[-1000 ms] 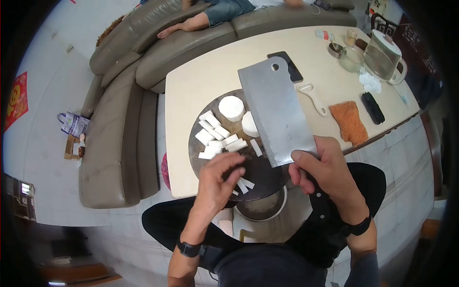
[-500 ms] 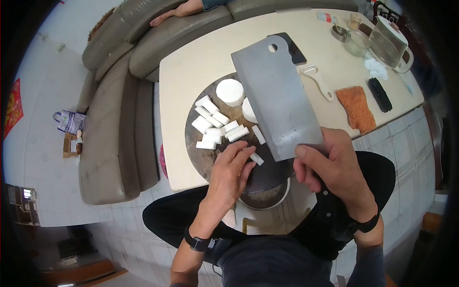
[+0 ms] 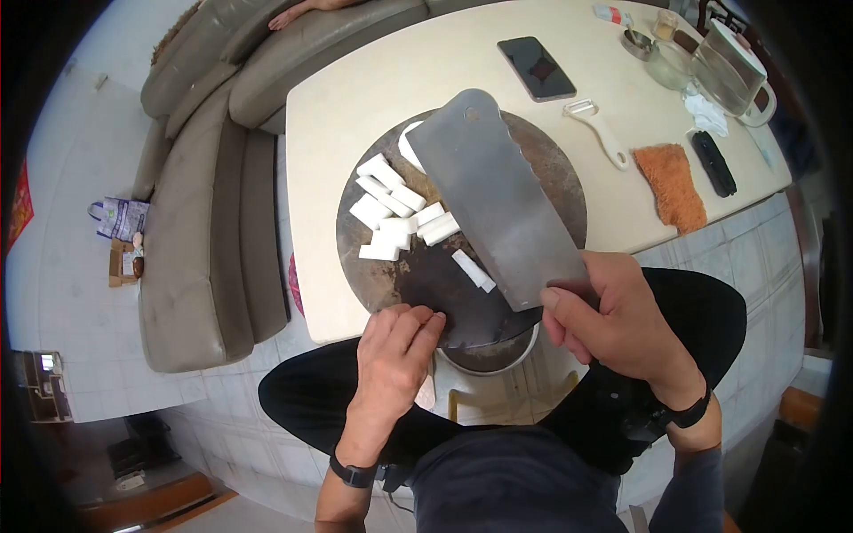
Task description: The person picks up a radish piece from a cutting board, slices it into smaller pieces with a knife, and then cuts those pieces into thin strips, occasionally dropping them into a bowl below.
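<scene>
Your grey sofa (image 3: 191, 266) bends along the left and top of the frame, with only a bare foot (image 3: 289, 16) and part of a leg of another person on it, where more of the leg showed a second ago. The pale table (image 3: 311, 178) fills the centre and upper right, and the round dark board (image 3: 553, 169) sits on its near part, mid-frame. Your cleaver (image 3: 498, 195) slants across the board, its far end leaning further left than half a second ago. Your right hand (image 3: 613, 315), right of centre, is closed round its handle end. Your left hand (image 3: 391, 369), well apart from the right, has drawn back to the board's lower edge, fingers bunched; you cannot tell whether they hold anything. At upper right, the phone (image 3: 537, 68), earlier partly behind the blade, now shows whole. Only an edge of one white round block (image 3: 410, 149) shows beside the blade; two blocks showed before. Cut white pieces (image 3: 409, 198) lie in the same cluster on the board's left. Two thin white strips (image 3: 469, 267) now lie touching, just left of the blade.
</scene>
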A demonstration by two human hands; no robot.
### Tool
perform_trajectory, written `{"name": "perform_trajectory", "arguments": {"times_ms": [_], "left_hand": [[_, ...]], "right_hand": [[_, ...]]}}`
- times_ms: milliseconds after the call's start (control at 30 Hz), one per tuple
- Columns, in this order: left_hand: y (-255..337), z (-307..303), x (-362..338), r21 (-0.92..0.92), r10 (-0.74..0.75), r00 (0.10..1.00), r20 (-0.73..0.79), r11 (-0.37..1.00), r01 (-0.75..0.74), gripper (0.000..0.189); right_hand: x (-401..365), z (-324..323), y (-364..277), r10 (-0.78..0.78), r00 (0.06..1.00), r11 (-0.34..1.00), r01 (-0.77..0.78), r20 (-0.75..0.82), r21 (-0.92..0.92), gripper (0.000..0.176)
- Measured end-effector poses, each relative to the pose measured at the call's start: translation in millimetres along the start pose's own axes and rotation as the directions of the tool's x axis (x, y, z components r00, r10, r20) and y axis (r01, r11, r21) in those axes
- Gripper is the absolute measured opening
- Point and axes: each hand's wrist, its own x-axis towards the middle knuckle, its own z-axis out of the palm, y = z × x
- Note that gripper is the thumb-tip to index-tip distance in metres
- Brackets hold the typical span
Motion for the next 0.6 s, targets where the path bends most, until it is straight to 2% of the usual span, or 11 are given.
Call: {"name": "perform_trajectory", "arguments": {"times_ms": [33,100,167,200,267,300,367,433,500,533,600], "left_hand": [[-1,4,-3,-0.002,-0.005,1.000,0.003,1.000,0.005,0.030],[0,14,-7,0.006,0.130,0.979,-0.158,0.991,-0.130,0.031],[8,21,-9,-0.032,0.088,0.976,-0.198,0.995,-0.096,0.032],[11,26,-12,-0.058,0.062,0.975,-0.215,0.995,-0.076,0.031],[13,33,-22,-0.106,0.004,0.972,-0.236,0.994,-0.030,0.030],[14,35,-26,-0.113,-0.001,0.973,-0.231,0.993,-0.026,0.030],[14,39,-29,-0.110,-0.014,0.967,-0.255,0.994,-0.015,0.031],[16,41,-33,-0.123,-0.030,0.963,-0.267,0.992,-0.004,0.030],[15,43,-37,-0.139,-0.043,0.960,-0.277,0.990,0.004,0.029],[13,44,-43,-0.138,-0.053,0.968,-0.246,0.990,0.019,0.028],[11,46,-51,-0.138,-0.065,0.975,-0.213,0.990,0.035,0.027]], "right_hand": [[1,2,2,-0.023,1.000,0.998,0.023,-0.001,-0.067,0.011],[2,5,7,-0.040,0.999,0.990,0.040,0.003,-0.134,0.009],[1,9,11,-0.203,0.979,0.927,0.194,0.006,-0.320,0.009],[0,10,13,-0.199,0.980,0.928,0.192,0.011,-0.320,0.009],[-6,9,18,-0.263,0.957,0.736,0.283,0.126,-0.615,0.010],[-8,11,20,-0.254,0.959,0.738,0.276,0.125,-0.615,0.010],[-14,14,23,-0.246,0.940,0.604,0.339,0.236,-0.722,0.011],[-18,16,23,-0.223,0.934,0.571,0.358,0.280,-0.738,0.012],[-21,17,18,-0.124,0.901,0.481,0.420,0.415,-0.770,0.017],[-22,17,16,-0.118,0.903,0.483,0.416,0.414,-0.770,0.017],[-21,19,13,0.004,0.880,0.462,0.419,0.475,-0.782,0.024]]}}
